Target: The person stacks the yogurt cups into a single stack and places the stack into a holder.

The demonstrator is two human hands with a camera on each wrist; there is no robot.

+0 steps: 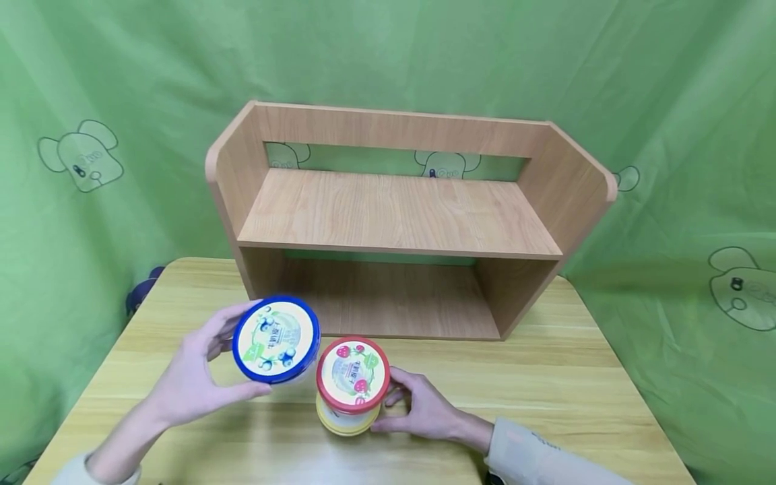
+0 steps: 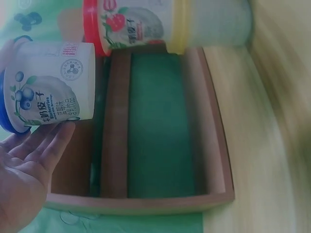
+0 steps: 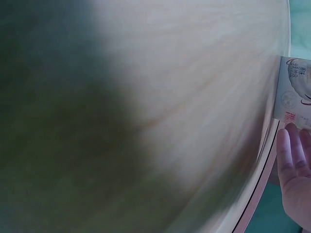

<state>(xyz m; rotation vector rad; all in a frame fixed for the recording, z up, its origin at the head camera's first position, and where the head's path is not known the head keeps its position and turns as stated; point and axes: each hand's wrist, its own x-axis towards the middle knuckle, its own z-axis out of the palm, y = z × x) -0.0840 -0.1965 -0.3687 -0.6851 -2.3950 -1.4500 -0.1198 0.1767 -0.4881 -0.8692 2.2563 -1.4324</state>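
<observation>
In the head view my left hand [image 1: 190, 377] holds a blue-lidded tub [image 1: 277, 339] between thumb and fingers. The left wrist view shows this tub [image 2: 53, 82] raised off the table, with blueberries printed on its white side and its base about level with the red lid beside it. A red-lidded tub [image 1: 353, 374] with strawberries on its lid sits on top of a yellow-lidded tub [image 1: 345, 423] on the table. My right hand [image 1: 424, 409] grips the lower tub from the right. In the right wrist view its fingers lie along that tub's pale side [image 3: 294, 90].
Behind the tubs stands a two-tier wooden shelf [image 1: 400, 212] with raised side panels. It rests on a light wood table [image 1: 576, 384]. A green curtain [image 1: 388, 54] with cartoon outlines hangs at the back and sides.
</observation>
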